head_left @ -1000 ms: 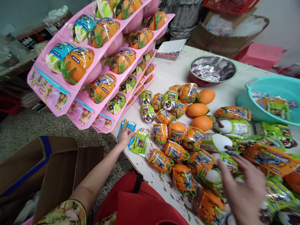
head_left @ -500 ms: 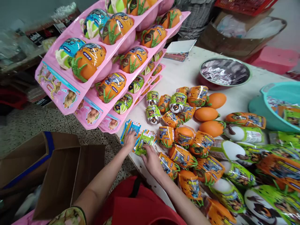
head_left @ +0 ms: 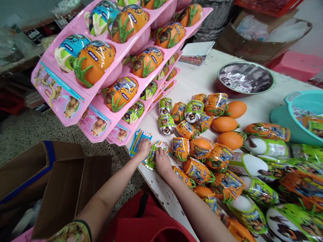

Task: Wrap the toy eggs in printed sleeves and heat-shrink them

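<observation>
Head view, left hand (head_left: 144, 149): half curled over flat blue printed plastic sleeves (head_left: 144, 135); whether any were gripped could not be told.
Right hand (head_left: 163, 161): fingers laid on flat green printed plastic sleeves (head_left: 151, 158); grip could not be told.
Both sleeve piles: set side by side at the white bench's (head_left: 194, 80) edge.
Orange film-wrapped egg-shaped toys (head_left: 198, 169): clustered beside the right hand.

Flat packets (head_left: 136, 142) are lying on the counter (head_left: 196, 79) under the left hand (head_left: 144, 149) and the right hand (head_left: 163, 161). Stacked trays (head_left: 141, 39) are standing beyond the left hand; a carton (head_left: 60, 195) is standing to its left. Wrapped eggs (head_left: 199, 170) are lying right of the right hand, a bowl (head_left: 230, 87) sitting beyond them, a basin (head_left: 282, 120) farther right.
</observation>
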A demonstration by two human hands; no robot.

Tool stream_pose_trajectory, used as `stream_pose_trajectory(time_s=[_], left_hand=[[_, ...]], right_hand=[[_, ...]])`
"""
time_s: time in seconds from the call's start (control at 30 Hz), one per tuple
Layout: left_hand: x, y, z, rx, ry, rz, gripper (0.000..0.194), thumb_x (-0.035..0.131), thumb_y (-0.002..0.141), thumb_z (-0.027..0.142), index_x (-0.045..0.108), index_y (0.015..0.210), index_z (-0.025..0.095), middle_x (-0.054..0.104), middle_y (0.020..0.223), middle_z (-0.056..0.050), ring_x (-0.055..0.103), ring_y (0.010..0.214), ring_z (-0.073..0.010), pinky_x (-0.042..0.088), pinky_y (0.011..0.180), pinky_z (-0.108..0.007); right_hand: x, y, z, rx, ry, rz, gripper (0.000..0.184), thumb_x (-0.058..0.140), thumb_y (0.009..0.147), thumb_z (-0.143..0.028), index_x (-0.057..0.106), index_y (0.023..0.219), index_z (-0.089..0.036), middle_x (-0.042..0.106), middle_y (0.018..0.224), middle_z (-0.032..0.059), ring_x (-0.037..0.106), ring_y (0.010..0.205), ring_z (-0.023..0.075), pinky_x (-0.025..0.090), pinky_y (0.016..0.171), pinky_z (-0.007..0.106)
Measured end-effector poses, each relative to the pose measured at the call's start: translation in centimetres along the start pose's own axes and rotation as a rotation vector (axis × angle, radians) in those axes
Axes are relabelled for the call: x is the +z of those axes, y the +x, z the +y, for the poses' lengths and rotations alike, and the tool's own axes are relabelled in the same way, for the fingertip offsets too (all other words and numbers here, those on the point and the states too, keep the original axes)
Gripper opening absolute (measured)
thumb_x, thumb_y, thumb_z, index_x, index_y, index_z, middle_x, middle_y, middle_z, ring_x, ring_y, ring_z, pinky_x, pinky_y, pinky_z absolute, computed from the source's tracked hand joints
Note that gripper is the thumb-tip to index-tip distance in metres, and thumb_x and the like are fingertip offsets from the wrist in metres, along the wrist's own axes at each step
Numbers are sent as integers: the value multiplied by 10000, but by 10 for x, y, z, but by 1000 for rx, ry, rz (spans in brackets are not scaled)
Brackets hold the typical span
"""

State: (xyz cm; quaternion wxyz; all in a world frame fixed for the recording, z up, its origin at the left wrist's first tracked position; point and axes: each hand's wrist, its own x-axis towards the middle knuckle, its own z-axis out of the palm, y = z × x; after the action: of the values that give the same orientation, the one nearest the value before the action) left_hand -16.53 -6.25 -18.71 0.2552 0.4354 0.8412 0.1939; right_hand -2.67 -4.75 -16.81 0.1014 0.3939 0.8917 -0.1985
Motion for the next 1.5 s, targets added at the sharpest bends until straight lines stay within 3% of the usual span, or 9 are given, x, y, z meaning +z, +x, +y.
stream_pose_trajectory(time_s=[0.27,0.4,0.53,0.73,0.93,1.07,1.2,1.4,1.5], left_hand=[[-42,9,-30,-105,-454,201,219,573,917,327,621,1024,142,664,991,-47,646,859,-176,536,780,-379],[-55,6,-29,-118,-682,102,184,594,908,299,625,981,133,667,897,-23,649,767,-151,548,712,-337],[-51,-5,-25,-199,-810,-35,179,620,892,299,631,952,131,672,821,-4,644,673,-126,548,636,-296],[-36,-19,-34,-282,-894,-61,202,609,899,319,650,919,123,688,847,-15,657,700,-134,556,665,-311],[-29,-12,-48,-284,-939,95,203,608,901,289,638,1025,132,685,971,-42,668,813,-165,563,739,-357],[-35,-9,-68,-318,-936,305,227,620,892,275,630,1077,143,672,1095,-67,657,950,-202,536,847,-420],[-50,-20,-95,-361,-897,486,255,640,874,238,618,1119,169,639,1183,-80,631,1025,-215,519,885,-427],[-66,-45,-107,-326,-935,464,237,712,794,281,659,977,140,732,957,-46,687,851,-185,536,817,-378],[-66,-51,-93,-278,-954,421,368,771,680,408,676,924,150,752,919,-60,692,855,-213,527,802,-345]], right_hand=[[-2,0,4,39,235,41,359,583,833,-154,576,1188,-98,484,1336,210,456,1203,314,418,984,418],[-6,13,7,111,989,156,550,726,728,-433,594,1177,-145,601,1220,144,545,1127,294,441,947,404],[-2,31,4,220,1567,-29,455,787,552,-569,635,696,-165,671,686,30,612,641,197,489,605,307],[10,36,-4,341,1652,-4,530,837,408,-558,482,529,-185,535,475,-38,460,424,103,363,424,228],[13,44,-12,410,1636,7,480,817,439,-489,437,506,-203,508,462,-42,450,416,103,359,399,224],[19,55,-18,441,1554,52,404,763,531,-443,433,526,-209,504,470,-50,459,420,108,390,412,229],[26,75,-27,446,1413,124,338,707,604,-381,426,514,-214,467,447,-62,497,463,133,427,470,245],[19,87,-34,395,1193,235,49,631,660,-189,645,701,-167,659,676,31,621,725,216,479,726,312],[6,69,-31,360,1126,309,279,603,706,-192,676,968,-127,691,968,120,617,924,250,451,874,354]])
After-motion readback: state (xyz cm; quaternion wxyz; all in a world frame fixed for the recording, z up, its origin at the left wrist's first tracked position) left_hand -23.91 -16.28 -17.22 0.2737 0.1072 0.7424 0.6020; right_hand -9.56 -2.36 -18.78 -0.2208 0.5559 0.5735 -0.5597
